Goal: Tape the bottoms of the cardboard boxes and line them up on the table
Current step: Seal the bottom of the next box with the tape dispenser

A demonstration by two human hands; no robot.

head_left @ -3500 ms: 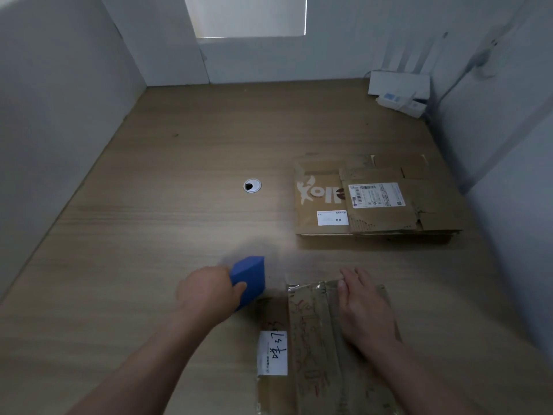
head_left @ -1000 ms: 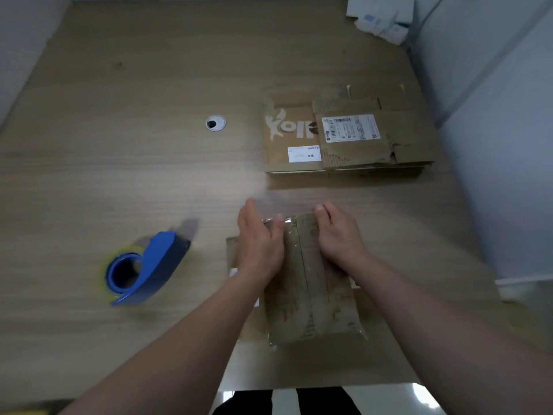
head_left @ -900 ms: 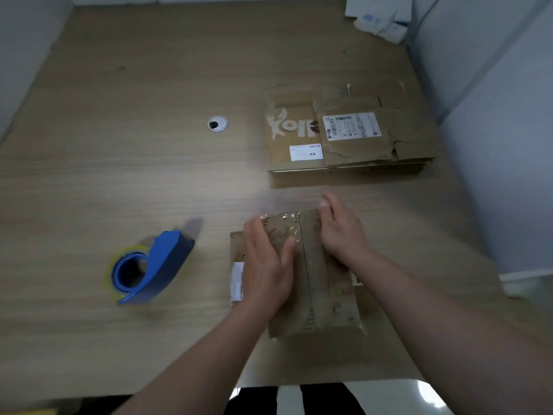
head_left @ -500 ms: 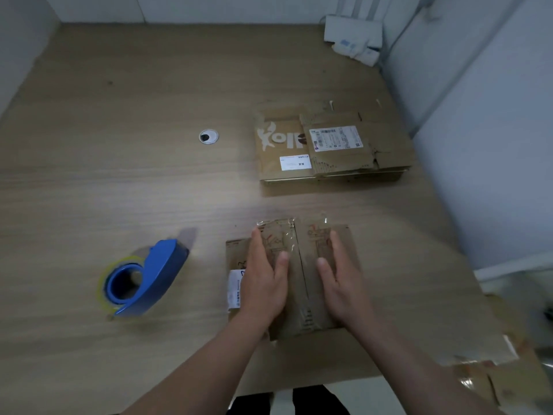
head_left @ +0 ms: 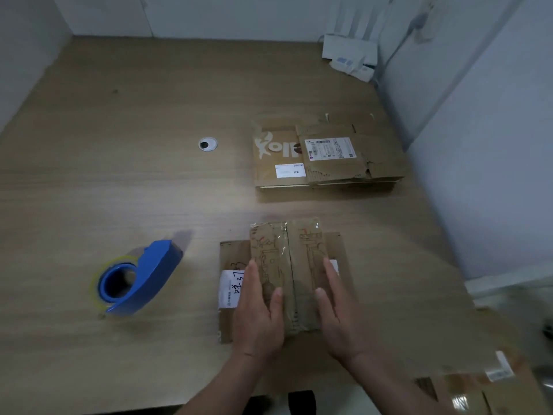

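Both hands lie flat, fingers straight, on a taped cardboard box [head_left: 287, 274] near the front edge of a wooden table [head_left: 119, 181], the left hand [head_left: 259, 313] and right hand [head_left: 338, 316] either side of the taped seam. A blue tape dispenser [head_left: 137, 277] rests to the left; a stack of flattened boxes [head_left: 326, 157] lies beyond.

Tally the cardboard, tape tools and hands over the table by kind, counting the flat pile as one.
Blue tape dispenser: 1
Box under the hands: 1
Flat cardboard pile: 1
Hands: 2 (left hand, right hand)
Total: 5
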